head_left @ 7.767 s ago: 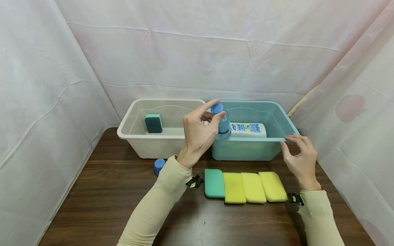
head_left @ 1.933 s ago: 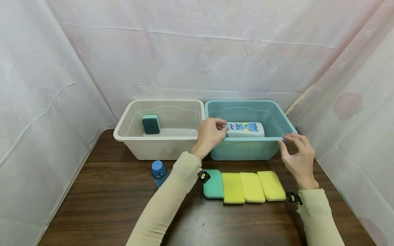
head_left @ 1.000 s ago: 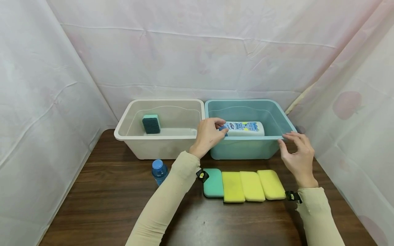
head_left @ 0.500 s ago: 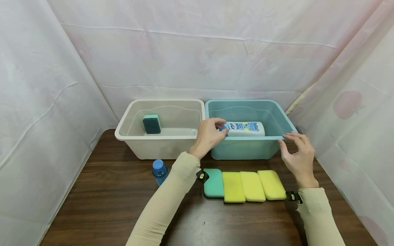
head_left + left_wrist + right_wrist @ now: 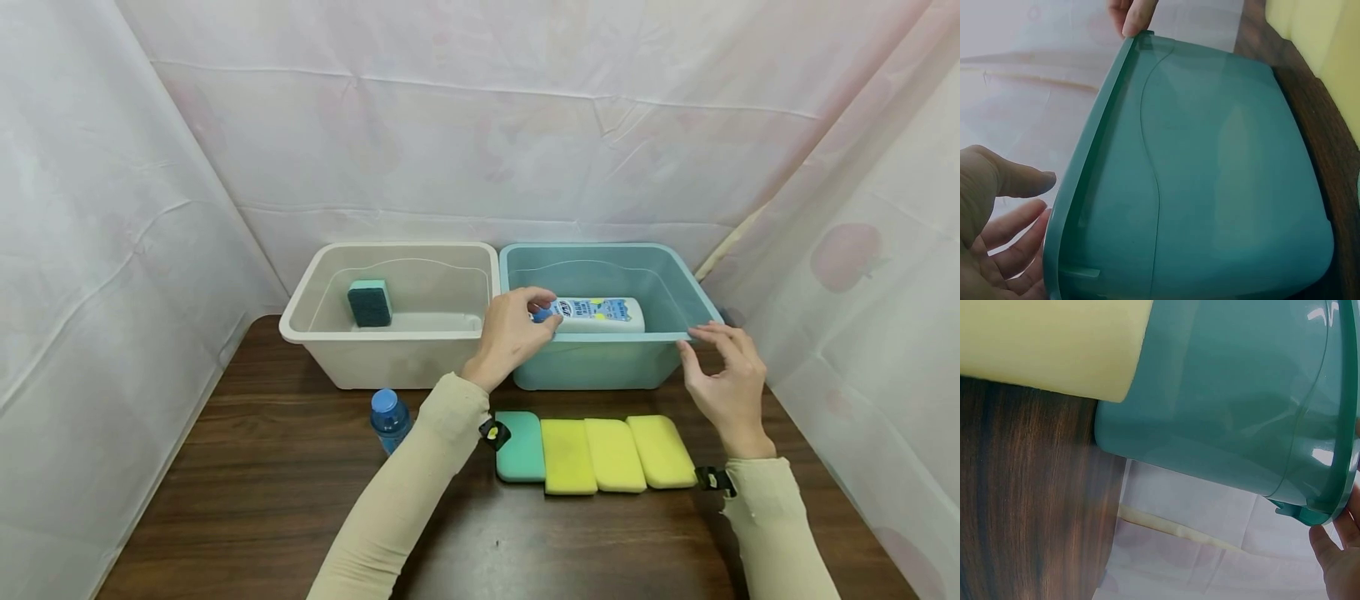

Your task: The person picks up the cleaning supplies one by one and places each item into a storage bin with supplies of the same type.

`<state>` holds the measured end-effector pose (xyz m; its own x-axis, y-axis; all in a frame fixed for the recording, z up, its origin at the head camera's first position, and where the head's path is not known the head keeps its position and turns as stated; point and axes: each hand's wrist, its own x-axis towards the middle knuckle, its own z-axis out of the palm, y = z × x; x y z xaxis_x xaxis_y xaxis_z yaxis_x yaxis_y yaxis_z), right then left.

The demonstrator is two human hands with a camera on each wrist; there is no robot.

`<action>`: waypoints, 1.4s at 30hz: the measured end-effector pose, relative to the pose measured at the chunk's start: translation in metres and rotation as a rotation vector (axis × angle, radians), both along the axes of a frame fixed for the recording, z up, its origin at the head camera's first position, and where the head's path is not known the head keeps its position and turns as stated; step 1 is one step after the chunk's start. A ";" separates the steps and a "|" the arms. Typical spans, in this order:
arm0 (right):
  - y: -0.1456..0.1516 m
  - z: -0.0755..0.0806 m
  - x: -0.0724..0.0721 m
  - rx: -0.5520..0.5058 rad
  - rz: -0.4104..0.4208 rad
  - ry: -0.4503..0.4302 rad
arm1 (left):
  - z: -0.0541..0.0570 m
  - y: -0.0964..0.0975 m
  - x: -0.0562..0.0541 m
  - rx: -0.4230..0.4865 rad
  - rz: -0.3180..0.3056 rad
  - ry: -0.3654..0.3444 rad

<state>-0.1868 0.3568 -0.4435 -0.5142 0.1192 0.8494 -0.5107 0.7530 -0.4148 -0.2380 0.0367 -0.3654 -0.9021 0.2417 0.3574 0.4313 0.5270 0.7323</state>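
Note:
My left hand (image 5: 516,333) hangs over the left end of the blue-green bin (image 5: 588,364), its thumb apart from the bent fingers. The left wrist view shows the thumb (image 5: 1030,180) with nothing between it and the fingers. Beneath this hand something blue partly shows beside a white labelled bottle (image 5: 600,315) lying in the bin. At the bin's front right corner, my right hand (image 5: 727,383) pinches the rim between thumb and fingers, as the right wrist view also shows. The small bottle I held earlier is mostly hidden, if it lies there.
A cream bin (image 5: 397,360) adjoins on the left, with a green sponge (image 5: 370,303) standing inside. A blue-capped bottle (image 5: 389,419) stands left of my left forearm. In front of the bins lie a green sponge (image 5: 521,447) and several yellow sponges (image 5: 615,455) in a row.
About eight seconds ago my left hand held a small blue-capped bottle above the blue-green bin. It has lowered toward the bin, and the thumb has just parted slightly. My right hand stays put.

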 end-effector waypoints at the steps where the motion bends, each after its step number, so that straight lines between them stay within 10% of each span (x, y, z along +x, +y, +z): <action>1: 0.000 0.000 0.000 0.000 0.001 -0.001 | 0.000 0.000 0.000 0.000 -0.001 0.003; 42: 0.005 -0.002 -0.001 0.005 0.001 -0.031 | 0.004 -0.014 0.019 0.028 0.003 0.118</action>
